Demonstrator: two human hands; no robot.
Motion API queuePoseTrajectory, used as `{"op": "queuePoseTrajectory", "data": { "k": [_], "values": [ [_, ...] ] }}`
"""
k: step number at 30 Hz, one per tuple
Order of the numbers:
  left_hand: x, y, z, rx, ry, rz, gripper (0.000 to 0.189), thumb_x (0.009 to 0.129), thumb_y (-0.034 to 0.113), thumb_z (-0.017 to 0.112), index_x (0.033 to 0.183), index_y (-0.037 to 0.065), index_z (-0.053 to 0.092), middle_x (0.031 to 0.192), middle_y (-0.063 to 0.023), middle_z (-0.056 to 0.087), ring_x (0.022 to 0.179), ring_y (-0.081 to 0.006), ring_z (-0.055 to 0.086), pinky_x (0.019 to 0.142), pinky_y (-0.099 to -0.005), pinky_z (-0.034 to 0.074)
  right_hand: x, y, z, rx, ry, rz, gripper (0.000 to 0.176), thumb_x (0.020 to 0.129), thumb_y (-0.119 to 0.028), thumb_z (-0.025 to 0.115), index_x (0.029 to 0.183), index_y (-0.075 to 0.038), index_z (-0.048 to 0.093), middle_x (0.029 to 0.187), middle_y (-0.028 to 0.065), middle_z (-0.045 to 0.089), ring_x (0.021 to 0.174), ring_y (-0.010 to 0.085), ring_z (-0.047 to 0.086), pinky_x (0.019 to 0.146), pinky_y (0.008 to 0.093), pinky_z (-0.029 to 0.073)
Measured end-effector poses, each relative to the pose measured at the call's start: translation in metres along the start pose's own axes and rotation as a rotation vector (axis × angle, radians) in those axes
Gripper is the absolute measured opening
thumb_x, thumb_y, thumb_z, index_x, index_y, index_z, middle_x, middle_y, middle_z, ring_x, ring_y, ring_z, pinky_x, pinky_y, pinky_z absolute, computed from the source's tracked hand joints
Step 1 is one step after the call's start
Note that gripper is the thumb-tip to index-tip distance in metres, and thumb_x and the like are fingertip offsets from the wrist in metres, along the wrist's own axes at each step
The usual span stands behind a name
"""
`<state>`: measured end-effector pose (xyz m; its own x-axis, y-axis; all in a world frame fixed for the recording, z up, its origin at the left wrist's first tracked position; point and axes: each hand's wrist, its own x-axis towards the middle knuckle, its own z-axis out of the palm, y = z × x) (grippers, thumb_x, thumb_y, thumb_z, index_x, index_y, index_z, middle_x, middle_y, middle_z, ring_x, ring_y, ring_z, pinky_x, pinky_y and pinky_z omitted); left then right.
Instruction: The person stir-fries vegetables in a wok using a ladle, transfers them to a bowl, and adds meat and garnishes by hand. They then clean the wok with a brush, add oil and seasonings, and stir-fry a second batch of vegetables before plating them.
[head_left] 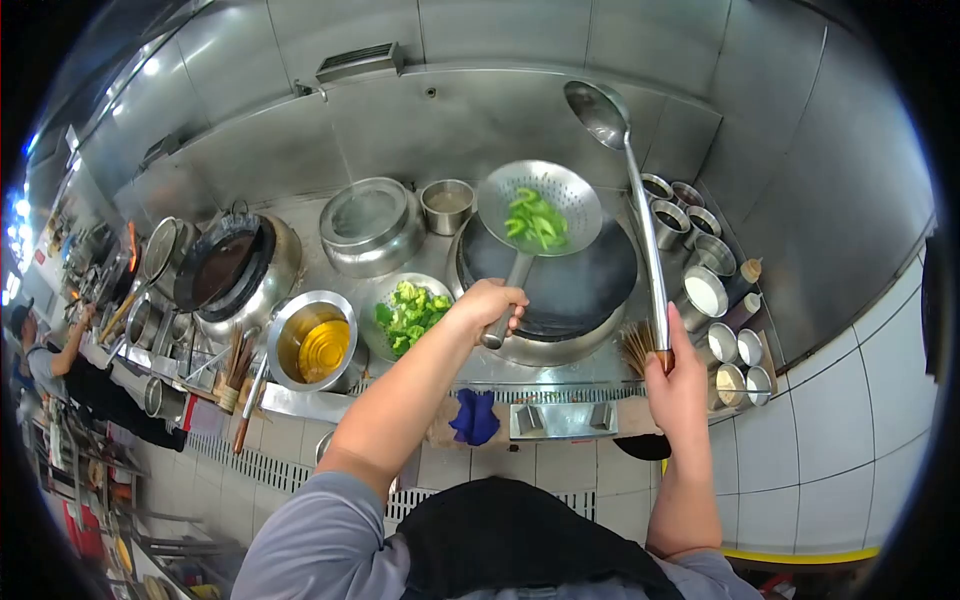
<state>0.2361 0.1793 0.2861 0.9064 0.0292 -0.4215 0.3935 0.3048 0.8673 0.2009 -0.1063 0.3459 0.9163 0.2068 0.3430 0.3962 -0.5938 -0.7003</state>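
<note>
My left hand (492,308) is closed round the handle of a perforated strainer (494,205). Sliced green vegetables (536,219), perhaps peppers, lie in its bowl. The strainer is above a dark wok (560,295) on the stove. My right hand (682,378) grips the wooden end of a long metal ladle (648,220). The ladle's bowl points up and away, near the back wall. Left of the wok, a bowl of broccoli (410,312) stands near my left forearm. Beside it is a metal pot of yellow oil (325,350).
A lidded pot (370,225) and a small metal pot (447,205) stand at the back. Seasoning containers (706,290) and squeeze bottles (745,280) line the right side. A blue cloth (474,417) lies on the front edge. Another person (75,375) works at far left, beyond a second wok (225,270).
</note>
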Motion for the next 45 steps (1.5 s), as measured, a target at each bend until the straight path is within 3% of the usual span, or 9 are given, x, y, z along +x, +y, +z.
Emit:
{"op": "queuePoseTrajectory", "data": {
  "k": [5,10,13,19,29,33,34,38,45],
  "values": [
    [0.023,0.005,0.019,0.242,0.085,0.300,0.016,0.076,0.004,0.060,0.086,0.001,0.047,0.061,-0.0037,0.051,0.041,-0.0129,0.048,0.037,-0.0276,0.040,0.018,0.003,0.047,0.235,-0.157,0.309,0.057,0.081,-0.004,0.050,0.136,-0.002,0.037,0.068,0.0100,0.057,0.053,0.0208,0.056,0.049,0.0333,0.047],
    [0.043,-0.009,0.036,0.089,0.032,-0.018,0.009,0.078,0.006,0.058,0.075,0.002,0.051,0.058,-0.0047,0.052,0.042,-0.0143,0.049,0.038,-0.0296,0.042,0.026,-0.024,0.063,1.355,-0.407,0.706,0.012,0.085,-0.006,0.050,0.097,-0.005,0.049,0.067,0.0044,0.052,0.050,0.0117,0.049,0.041,0.0264,0.039],
    [0.044,-0.038,0.021,-0.064,-0.058,-0.139,0.012,0.078,0.006,0.058,0.068,0.001,0.053,0.060,-0.0065,0.054,0.046,-0.0157,0.053,0.042,-0.0315,0.046,0.041,0.007,0.065,1.684,-0.573,0.919,0.008,0.085,-0.008,0.052,0.092,-0.005,0.048,0.070,0.0063,0.053,0.051,0.0120,0.049,0.040,0.0264,0.039],
    [0.031,-0.051,0.001,-0.068,-0.015,-0.184,0.010,0.078,0.006,0.058,0.070,0.001,0.054,0.059,-0.0062,0.054,0.046,-0.0159,0.053,0.042,-0.0309,0.045,0.039,0.014,0.028,1.498,-0.586,0.805,0.013,0.085,-0.010,0.053,0.097,-0.006,0.048,0.071,0.0070,0.054,0.049,0.0126,0.048,0.037,0.0261,0.036],
    [0.007,0.006,0.002,0.870,0.294,0.192,0.030,0.074,0.003,0.055,0.099,-0.013,0.052,0.067,-0.0187,0.064,0.055,-0.0246,0.065,0.049,-0.0362,0.050,0.054,-0.014,0.002,0.871,-0.514,0.736,0.028,0.084,-0.008,0.054,0.108,-0.005,0.040,0.066,0.0058,0.053,0.045,0.0137,0.049,0.034,0.0297,0.037],
    [0.033,0.025,-0.002,1.332,0.186,0.189,0.017,0.076,0.003,0.050,0.073,-0.009,0.061,0.060,-0.0196,0.063,0.053,-0.0248,0.065,0.051,-0.0370,0.050,0.055,-0.036,0.000,1.305,-0.553,0.729,0.035,0.086,-0.009,0.051,0.118,-0.001,0.041,0.071,0.0073,0.052,0.047,0.0132,0.048,0.034,0.0271,0.037],
    [0.034,0.029,-0.003,1.116,0.237,0.091,0.022,0.075,0.001,0.049,0.057,-0.004,0.060,0.059,-0.0176,0.063,0.052,-0.0244,0.064,0.049,-0.0364,0.049,0.052,-0.037,0.000,1.504,-0.568,0.733,0.038,0.087,-0.011,0.049,0.122,0.000,0.041,0.074,0.0075,0.051,0.047,0.0128,0.047,0.034,0.0263,0.037],
    [0.032,0.030,-0.027,0.858,0.282,0.080,0.019,0.073,0.001,0.051,0.058,-0.005,0.059,0.055,-0.0145,0.060,0.048,-0.0222,0.062,0.045,-0.0352,0.047,0.029,-0.026,0.010,1.863,-0.672,0.578,0.038,0.090,-0.016,0.043,0.123,0.004,0.046,0.077,0.0065,0.047,0.045,0.0102,0.043,0.033,0.0247,0.040],
    [-0.010,0.026,-0.088,0.283,0.128,0.085,0.009,0.074,0.007,0.062,0.073,-0.001,0.058,0.060,-0.0063,0.056,0.047,-0.0143,0.054,0.044,-0.0319,0.046,0.023,-0.018,0.029,1.765,-0.596,0.719,0.035,0.090,-0.014,0.043,0.118,0.006,0.049,0.074,0.0057,0.047,0.045,0.0096,0.042,0.032,0.0235,0.038]
  ]
}}
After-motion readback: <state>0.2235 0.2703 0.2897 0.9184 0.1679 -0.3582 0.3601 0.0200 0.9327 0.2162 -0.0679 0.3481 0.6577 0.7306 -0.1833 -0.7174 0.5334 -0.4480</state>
